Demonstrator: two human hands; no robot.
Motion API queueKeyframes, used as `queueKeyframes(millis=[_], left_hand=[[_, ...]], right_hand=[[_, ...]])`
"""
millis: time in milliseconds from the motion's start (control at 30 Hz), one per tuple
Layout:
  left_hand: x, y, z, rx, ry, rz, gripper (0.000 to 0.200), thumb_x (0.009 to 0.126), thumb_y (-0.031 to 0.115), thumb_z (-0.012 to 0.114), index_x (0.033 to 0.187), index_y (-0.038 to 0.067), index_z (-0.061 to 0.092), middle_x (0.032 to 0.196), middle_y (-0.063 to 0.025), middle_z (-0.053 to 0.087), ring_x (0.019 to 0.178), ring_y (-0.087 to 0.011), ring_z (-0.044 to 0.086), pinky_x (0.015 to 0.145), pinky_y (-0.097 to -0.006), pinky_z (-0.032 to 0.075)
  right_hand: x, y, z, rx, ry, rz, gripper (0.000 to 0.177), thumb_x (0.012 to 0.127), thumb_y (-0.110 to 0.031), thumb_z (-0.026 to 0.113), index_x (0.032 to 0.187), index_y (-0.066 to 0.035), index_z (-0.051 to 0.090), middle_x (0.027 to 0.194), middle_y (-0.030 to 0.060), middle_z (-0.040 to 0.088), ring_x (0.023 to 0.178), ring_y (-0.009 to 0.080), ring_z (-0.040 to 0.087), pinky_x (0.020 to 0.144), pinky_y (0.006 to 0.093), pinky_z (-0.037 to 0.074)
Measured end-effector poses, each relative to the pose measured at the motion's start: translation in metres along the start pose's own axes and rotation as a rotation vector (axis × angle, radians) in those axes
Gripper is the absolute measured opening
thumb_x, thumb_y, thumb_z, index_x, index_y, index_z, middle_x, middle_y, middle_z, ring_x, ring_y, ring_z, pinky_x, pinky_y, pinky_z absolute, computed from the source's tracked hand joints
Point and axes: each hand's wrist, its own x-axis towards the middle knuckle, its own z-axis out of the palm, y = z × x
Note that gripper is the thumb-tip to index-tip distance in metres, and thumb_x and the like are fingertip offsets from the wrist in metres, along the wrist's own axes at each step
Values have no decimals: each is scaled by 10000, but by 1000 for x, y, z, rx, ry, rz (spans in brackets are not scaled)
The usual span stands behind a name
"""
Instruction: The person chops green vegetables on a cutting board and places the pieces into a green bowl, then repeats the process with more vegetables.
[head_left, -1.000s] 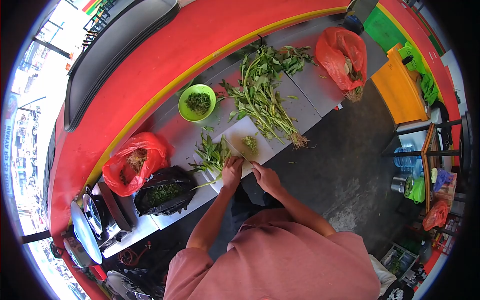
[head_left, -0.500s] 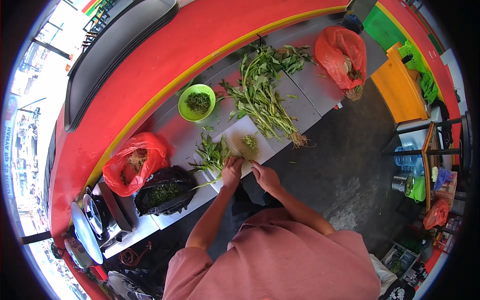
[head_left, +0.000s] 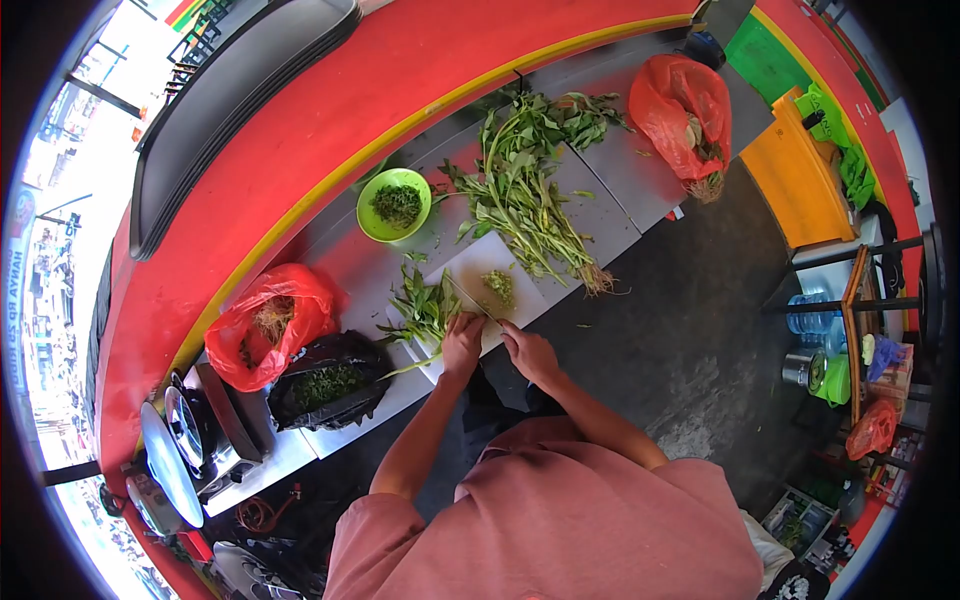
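Note:
On a white cutting board (head_left: 527, 293) lies a small heap of chopped green pieces (head_left: 497, 288). My left hand (head_left: 463, 343) is closed around the stems of a leafy green bunch (head_left: 425, 308) at the board's left side. Just right of it, my right hand (head_left: 528, 352) is closed on the handle of a knife (head_left: 469, 298), whose thin blade points up and left across the board. A larger pile of leafy stems with roots (head_left: 530, 205) lies beyond the board. The green bowl (head_left: 394, 205) behind holds dark green bits.
A red plastic bag (head_left: 272, 328) and a black bag of greens (head_left: 325, 385) stand at the left, beside a stove (head_left: 225, 440). Another red bag (head_left: 683, 115) sits at the far right of the metal counter (head_left: 610, 185). A red wall runs behind.
The knife blade has shifted slightly over the board. Both hands are in nearly the same place.

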Motion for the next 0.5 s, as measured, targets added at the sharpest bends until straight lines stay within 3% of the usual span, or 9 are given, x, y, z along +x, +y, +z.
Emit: queueKeyframes(millis=[333, 500], left_hand=[[0, 1, 0, -27, 29, -14, 169, 853, 39, 688, 1013, 81, 725, 984, -87, 654, 932, -323, 635, 788, -429, 534], [-2, -3, -1, 69, -54, 62, 227, 859, 42, 646, 1070, 101, 706, 991, -82, 636, 954, -315, 629, 791, -429, 540]], right_hand=[[-6, -1, -4, 34, 6, -8, 329, 1021, -320, 546, 1329, -212, 591, 746, 214, 688, 701, 457, 665, 612, 570, 528], [7, -2, 5, -22, 2, -1, 315, 1020, -312, 550, 1313, -204, 596, 732, 206, 685, 684, 450, 664, 607, 568, 526]])
